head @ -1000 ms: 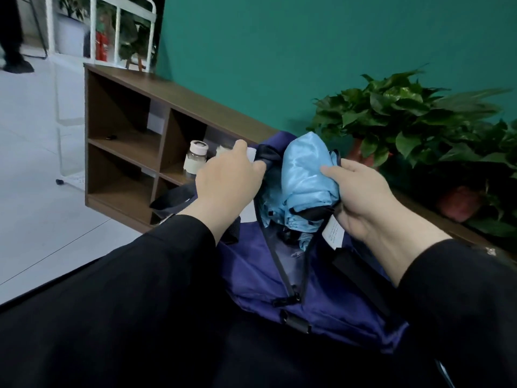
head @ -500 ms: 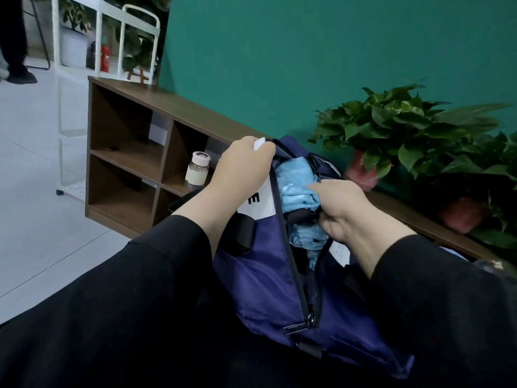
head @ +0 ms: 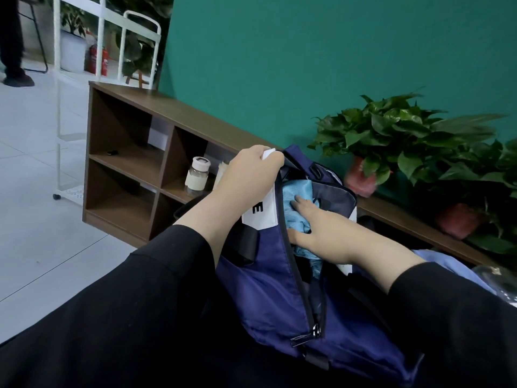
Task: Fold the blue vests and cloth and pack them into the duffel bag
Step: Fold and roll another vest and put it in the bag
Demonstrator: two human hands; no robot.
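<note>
A navy duffel bag [head: 263, 292] lies in front of me with its top zipper open. My left hand [head: 249, 175] grips the bag's left rim, with its white panel, and holds the opening up. Light blue fabric [head: 296, 203] sits bunched inside the opening. My right hand [head: 316, 228] reaches into the bag and presses flat, straight fingers on that fabric. More pale blue cloth [head: 444, 264] lies to the right, behind my right sleeve.
A low wooden shelf unit [head: 126, 152] stands along the green wall, with a small jar [head: 197, 177] in one cubby. Potted green plants [head: 391, 141] sit on its right part. A white metal rack [head: 109, 32] and a person's legs are far left.
The light blue bundle has gone from above the bag down inside it. My right hand went from gripping it to pressing it flat. My left hand lifted the bag's rim higher.
</note>
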